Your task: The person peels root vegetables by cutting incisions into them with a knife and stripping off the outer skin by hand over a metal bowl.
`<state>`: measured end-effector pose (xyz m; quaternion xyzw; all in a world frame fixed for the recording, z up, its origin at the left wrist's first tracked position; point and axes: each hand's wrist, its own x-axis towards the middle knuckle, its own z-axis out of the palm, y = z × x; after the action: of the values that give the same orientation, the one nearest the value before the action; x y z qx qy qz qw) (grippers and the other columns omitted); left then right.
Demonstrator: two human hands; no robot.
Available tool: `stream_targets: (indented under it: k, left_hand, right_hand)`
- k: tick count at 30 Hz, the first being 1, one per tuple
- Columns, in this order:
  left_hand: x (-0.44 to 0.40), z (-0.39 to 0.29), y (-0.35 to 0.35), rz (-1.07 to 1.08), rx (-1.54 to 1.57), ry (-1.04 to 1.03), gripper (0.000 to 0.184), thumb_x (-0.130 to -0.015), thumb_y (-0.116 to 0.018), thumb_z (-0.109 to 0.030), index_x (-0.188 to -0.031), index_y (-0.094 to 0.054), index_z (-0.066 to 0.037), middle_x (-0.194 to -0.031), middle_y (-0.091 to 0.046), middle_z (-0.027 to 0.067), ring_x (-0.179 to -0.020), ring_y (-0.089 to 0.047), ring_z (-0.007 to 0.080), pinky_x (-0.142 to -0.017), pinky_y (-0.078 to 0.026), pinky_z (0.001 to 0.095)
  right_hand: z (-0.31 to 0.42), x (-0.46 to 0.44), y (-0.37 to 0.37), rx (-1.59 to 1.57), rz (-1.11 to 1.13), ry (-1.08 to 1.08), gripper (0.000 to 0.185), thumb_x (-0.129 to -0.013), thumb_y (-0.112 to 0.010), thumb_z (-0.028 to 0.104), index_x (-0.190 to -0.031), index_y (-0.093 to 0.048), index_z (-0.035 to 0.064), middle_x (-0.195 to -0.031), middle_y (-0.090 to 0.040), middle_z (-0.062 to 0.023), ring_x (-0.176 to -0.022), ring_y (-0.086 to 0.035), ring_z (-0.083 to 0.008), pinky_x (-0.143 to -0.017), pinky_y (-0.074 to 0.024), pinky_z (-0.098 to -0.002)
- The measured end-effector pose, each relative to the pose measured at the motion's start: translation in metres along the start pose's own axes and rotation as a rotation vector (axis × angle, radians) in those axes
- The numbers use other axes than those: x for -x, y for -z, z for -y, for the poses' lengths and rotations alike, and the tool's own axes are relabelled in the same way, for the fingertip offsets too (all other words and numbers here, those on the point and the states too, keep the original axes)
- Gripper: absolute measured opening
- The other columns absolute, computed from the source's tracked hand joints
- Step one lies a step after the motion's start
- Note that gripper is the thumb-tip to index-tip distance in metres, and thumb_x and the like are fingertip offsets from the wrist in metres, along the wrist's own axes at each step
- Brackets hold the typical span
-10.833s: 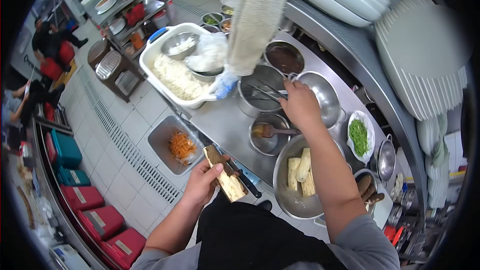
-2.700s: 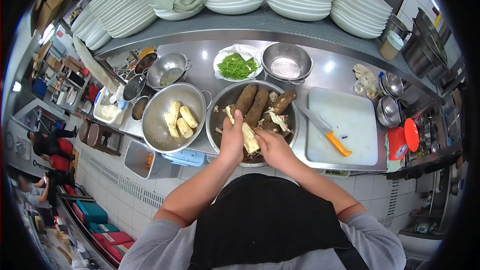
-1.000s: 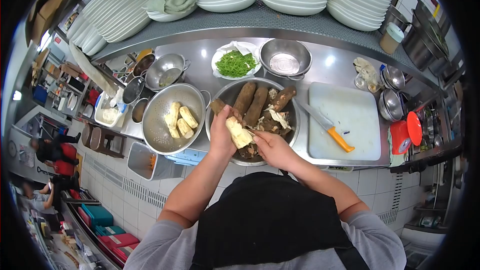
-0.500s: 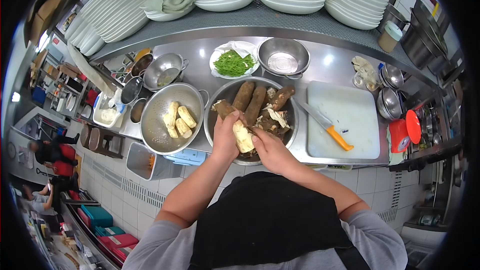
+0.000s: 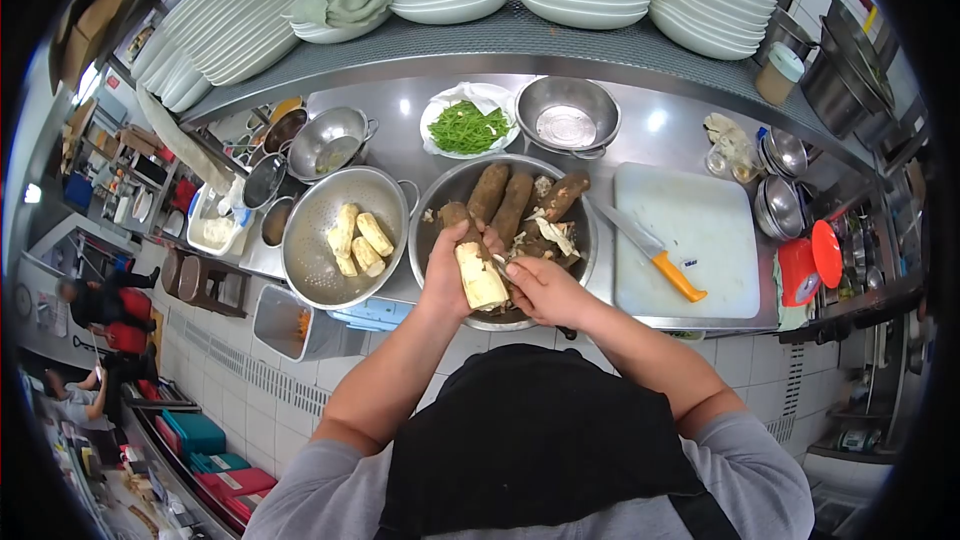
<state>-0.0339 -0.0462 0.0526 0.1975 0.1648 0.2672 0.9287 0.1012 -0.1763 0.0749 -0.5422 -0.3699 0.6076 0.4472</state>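
Note:
My left hand (image 5: 448,268) is closed around a partly peeled root (image 5: 482,278) that looks like cassava. Its near end is bare and pale yellow, while brown skin covers the far end. My right hand (image 5: 543,290) grips a small knife, whose dark handle end (image 5: 568,332) sticks out below the palm; most of its blade is hidden beside the root. Both hands are over the near side of a large metal bowl (image 5: 588,275) holding several unpeeled brown roots (image 5: 512,208) and peel scraps (image 5: 556,232). Left of it, peeled pieces (image 5: 373,233) lie in a colander (image 5: 306,246).
A large knife with an orange handle (image 5: 678,275) rests on the white cutting board (image 5: 640,302) at the right. Behind the bowl stand a plate of green vegetables (image 5: 468,127) and a metal pan (image 5: 568,112). Stacked white plates fill the overhead shelf (image 5: 450,62). A red scale (image 5: 800,270) is far right.
The root has tipped in my left hand, its peeled end now lower and showing more pale flesh. My right hand has shifted slightly right, and the knife's handle end has come into sight.

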Motion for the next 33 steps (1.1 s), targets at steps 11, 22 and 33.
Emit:
stream_targets:
  k: [11,22,33]
  left_hand:
    - [-0.005,-0.012,0.008,-0.064,-0.090,-0.163,0.029,-0.086,-0.060,-0.035,-0.097,-0.053,-0.009,-0.090,-0.053,0.0082,-0.086,-0.053,0.0235,-0.081,-0.048,0.0396]
    - [-0.006,-0.008,-0.003,-0.158,-0.201,-0.017,0.052,-0.101,-0.049,-0.058,-0.109,-0.055,-0.007,-0.088,-0.059,0.0077,-0.079,-0.061,0.0207,-0.068,-0.055,0.0346]
    - [0.002,0.004,-0.020,-0.213,-0.244,0.021,0.061,-0.102,-0.040,-0.063,-0.111,-0.058,-0.005,-0.091,-0.064,0.0101,-0.084,-0.068,0.0236,-0.075,-0.060,0.0383]
  right_hand:
    - [-0.008,-0.003,0.013,0.853,-0.331,0.300,0.042,-0.105,-0.043,0.029,-0.137,-0.050,0.0016,-0.112,-0.067,-0.0296,-0.108,-0.062,-0.0467,-0.093,-0.0487,-0.0508]
    - [0.009,0.005,0.010,0.547,-0.053,0.324,0.043,-0.104,-0.051,0.025,-0.141,-0.041,0.0054,-0.087,-0.068,-0.0143,-0.081,-0.065,-0.0262,-0.077,-0.0490,-0.0388]
    - [-0.004,-0.007,0.003,0.174,-0.106,0.341,0.049,-0.104,-0.055,0.019,-0.148,-0.039,0.0046,-0.123,-0.068,-0.0161,-0.106,-0.067,-0.0199,-0.093,-0.0506,-0.0348]
